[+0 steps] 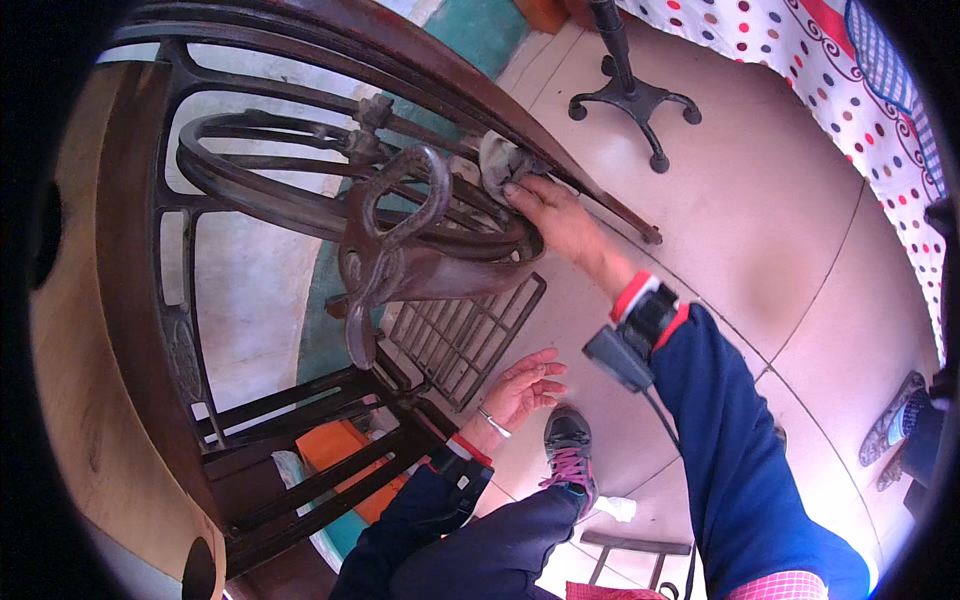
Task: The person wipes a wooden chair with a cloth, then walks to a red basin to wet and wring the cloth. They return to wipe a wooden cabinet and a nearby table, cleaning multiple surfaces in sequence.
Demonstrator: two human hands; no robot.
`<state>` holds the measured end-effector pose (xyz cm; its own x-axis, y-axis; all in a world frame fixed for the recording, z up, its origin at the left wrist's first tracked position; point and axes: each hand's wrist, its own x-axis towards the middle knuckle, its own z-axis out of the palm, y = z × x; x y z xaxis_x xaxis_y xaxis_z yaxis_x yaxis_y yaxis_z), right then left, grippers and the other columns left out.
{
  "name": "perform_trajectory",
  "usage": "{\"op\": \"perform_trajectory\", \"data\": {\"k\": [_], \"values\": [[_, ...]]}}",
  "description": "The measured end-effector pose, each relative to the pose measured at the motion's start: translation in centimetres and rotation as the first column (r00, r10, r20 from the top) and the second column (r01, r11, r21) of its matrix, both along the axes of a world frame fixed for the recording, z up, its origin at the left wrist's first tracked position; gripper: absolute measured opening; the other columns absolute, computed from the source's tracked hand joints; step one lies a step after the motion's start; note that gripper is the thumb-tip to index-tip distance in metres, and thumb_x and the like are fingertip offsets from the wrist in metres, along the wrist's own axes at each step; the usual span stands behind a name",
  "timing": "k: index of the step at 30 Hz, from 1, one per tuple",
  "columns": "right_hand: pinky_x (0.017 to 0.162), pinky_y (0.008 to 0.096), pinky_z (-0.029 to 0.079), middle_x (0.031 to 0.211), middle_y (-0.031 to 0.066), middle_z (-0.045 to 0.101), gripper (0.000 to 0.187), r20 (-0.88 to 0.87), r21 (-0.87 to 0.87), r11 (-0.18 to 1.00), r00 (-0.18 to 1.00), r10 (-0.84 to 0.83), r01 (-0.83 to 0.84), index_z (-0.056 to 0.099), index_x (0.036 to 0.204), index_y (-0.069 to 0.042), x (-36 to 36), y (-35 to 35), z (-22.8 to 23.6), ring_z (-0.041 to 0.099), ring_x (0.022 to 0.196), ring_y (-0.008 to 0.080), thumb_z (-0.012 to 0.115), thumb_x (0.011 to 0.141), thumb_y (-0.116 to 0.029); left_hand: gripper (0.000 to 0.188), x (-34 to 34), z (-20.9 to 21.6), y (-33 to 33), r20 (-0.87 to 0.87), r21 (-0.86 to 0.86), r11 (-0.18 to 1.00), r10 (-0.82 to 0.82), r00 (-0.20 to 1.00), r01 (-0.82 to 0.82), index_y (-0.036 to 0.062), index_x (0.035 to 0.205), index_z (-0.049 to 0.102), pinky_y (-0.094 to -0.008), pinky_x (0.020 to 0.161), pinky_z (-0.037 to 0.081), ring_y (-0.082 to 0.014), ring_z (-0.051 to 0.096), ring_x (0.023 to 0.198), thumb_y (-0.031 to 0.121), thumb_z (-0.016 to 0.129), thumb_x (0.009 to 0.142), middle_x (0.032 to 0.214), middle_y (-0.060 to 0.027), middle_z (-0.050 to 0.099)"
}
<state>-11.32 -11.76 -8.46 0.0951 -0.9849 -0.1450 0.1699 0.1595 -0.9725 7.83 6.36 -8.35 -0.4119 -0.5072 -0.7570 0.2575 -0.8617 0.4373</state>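
Note:
My right hand (558,215) is closed on a grey rag (500,160), pressed against the dark brown metal frame (590,190) beside a large wheel (270,195). Lower down, my left hand (520,390) is held with its fingers apart and nothing in it. Between the hands and the wheel stands a dark metal bracket (395,250) with a loop-shaped top. Below it lies a slatted metal treadle (465,340), close to my left hand. The frame is joined to a wooden board (80,300) at the left. The rag's underside is hidden.
Dark slats (330,490) cross over an orange item (345,460) at lower left. A black stand with curved feet (630,100) is at the top, near a dotted cloth (800,70). Another person's foot (895,430) shows at right. A metal-legged piece (635,545) lies near my shoe (568,450).

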Motion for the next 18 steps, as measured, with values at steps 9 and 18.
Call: {"op": "perform_trajectory", "data": {"k": [9,18], "values": [[0.087,0.0376,0.044,0.107,0.0185,0.062,0.035,-0.437,-0.230,0.952,0.895,0.084,-0.202,0.061,0.106,-0.002,0.5,-3.9,-1.2,0.059,0.097,0.0307,0.047,0.090,-0.030,0.036,-0.4,0.6,-0.8,0.045,0.001,1.000,-0.012,0.999,0.012,0.0051,0.129,0.045,-0.0304,0.071,0.053,-0.0253,0.064,0.093,0.012,0.046,0.093,0.113,-0.0129,0.059],[0.079,0.0446,0.046,0.094,0.0244,0.061,0.031,-0.372,-0.190,0.982,0.926,-0.070,-0.002,0.058,0.109,-0.005,-2.2,3.2,-0.9,0.058,0.089,0.0419,0.048,0.089,-0.026,0.038,-0.4,-0.1,-0.2,0.088,0.046,0.999,-0.012,0.996,0.008,0.0052,0.130,0.044,-0.0302,0.070,0.052,-0.0248,0.064,0.092,0.014,0.048,0.093,0.112,-0.0121,0.060]]}}
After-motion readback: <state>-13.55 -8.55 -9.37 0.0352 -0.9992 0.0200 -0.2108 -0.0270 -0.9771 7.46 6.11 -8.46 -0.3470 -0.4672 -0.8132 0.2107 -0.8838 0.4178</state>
